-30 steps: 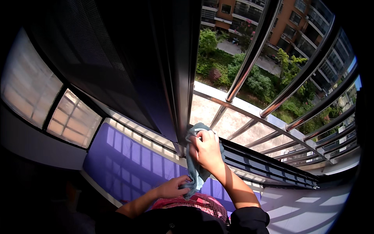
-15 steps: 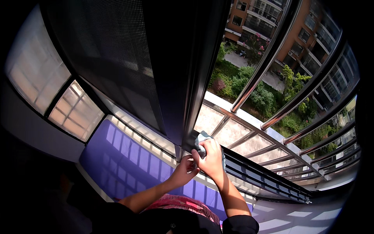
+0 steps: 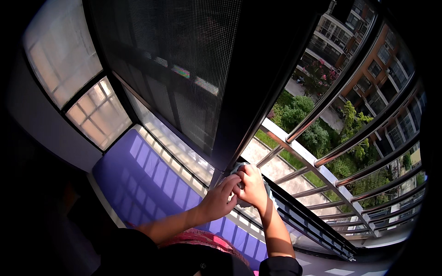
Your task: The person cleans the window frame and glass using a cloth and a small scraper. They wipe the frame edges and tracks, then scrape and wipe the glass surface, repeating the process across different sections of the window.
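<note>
My right hand (image 3: pixel 252 186) is closed over a grey-blue cloth (image 3: pixel 245 201) at the foot of the dark window sash, where it meets the track. Parts of the cloth stick out beneath the palm and beside the wrist. From the left, my left hand (image 3: pixel 218 200) reaches in with bent fingers, its fingertips against the right fingers and the bunched cloth between them. The exact grip of the left fingertips is partly hidden. Right above both hands stands the black sash frame (image 3: pixel 258 87) with its mesh screen (image 3: pixel 179 60).
A black window track (image 3: pixel 308 221) runs to the lower right. Metal guard bars (image 3: pixel 329 177) stand outside, with greenery and buildings beyond. Below lies a purple padded surface (image 3: pixel 138 184) striped by shadow. Frosted panes (image 3: pixel 99 115) are at the left.
My view has shifted, so the sash and bars appear further right. My left hand has come closer against the right one, its fingers now meeting it at the cloth.
</note>
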`<state>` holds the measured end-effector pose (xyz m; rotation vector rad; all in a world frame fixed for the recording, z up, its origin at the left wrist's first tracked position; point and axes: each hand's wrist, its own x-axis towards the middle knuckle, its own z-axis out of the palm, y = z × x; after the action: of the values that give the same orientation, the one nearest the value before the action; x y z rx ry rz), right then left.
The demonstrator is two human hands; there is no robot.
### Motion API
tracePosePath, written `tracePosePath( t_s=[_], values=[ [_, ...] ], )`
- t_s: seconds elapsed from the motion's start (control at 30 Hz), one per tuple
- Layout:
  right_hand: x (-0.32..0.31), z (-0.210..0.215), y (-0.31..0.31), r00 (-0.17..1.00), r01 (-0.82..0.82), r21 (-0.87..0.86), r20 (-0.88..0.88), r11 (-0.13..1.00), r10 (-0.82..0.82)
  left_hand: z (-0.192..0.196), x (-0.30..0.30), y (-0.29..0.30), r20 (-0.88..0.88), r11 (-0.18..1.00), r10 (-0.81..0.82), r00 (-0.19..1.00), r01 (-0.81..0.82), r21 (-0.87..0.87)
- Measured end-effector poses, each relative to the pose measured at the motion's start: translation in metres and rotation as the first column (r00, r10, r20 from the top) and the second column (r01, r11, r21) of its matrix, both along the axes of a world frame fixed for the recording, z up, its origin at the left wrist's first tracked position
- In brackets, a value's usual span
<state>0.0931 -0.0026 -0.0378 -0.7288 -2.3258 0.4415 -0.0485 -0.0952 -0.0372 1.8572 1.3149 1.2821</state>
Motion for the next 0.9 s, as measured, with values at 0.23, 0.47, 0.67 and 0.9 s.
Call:
tracePosePath(
  t_s=[0.23,0.47,0.67,0.9],
  values=[
    [0.009,-0.002,0.000,0.946,0.109,-0.401,-0.239,0.910,-0.219,-0.022,0.004,0.008,-0.184,0.997,0.059,0.981,-0.068,-0.045],
    [0.007,0.015,0.019,0.931,0.351,-0.176,0.170,0.920,-0.323,-0.040,0.004,0.012,-0.071,0.999,0.033,0.997,-0.032,0.004],
    [0.012,0.019,0.014,0.909,0.305,-0.097,0.326,0.948,-0.259,-0.048,0.004,0.008,0.175,0.968,0.199,0.964,-0.222,0.121],
    [0.022,0.030,0.002,0.961,0.239,-0.283,-0.069,0.929,-0.268,-0.066,0.015,0.007,0.673,0.889,0.331,0.661,0.020,-0.457]
  ],
)
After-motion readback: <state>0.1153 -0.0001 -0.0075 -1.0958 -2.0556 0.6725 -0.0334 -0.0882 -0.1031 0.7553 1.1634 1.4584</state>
